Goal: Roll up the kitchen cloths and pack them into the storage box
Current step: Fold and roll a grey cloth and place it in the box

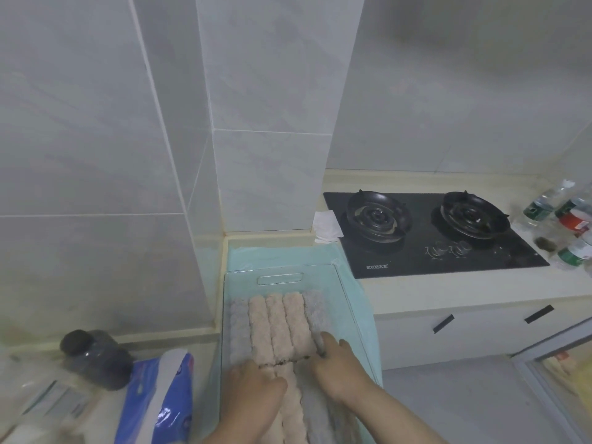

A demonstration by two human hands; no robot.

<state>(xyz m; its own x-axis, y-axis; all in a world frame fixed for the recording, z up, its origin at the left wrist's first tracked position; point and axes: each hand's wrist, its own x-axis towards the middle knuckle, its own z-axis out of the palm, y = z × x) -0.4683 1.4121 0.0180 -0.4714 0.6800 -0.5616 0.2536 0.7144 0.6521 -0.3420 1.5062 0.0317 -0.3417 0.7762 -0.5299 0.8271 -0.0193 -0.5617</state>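
Clear storage box (243,280) sitting lower centre on teal mat (360,302), rolled cloths lying side by side inside. Left hand (256,389) pressing palm-down on pink rolls (275,322). Right hand (336,366), apart, just right, pinching near end of grey roll (315,312).

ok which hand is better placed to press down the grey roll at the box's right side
Likely right. The right hand is at the near end of that grey roll; the left hand rests on the pink rolls further left.
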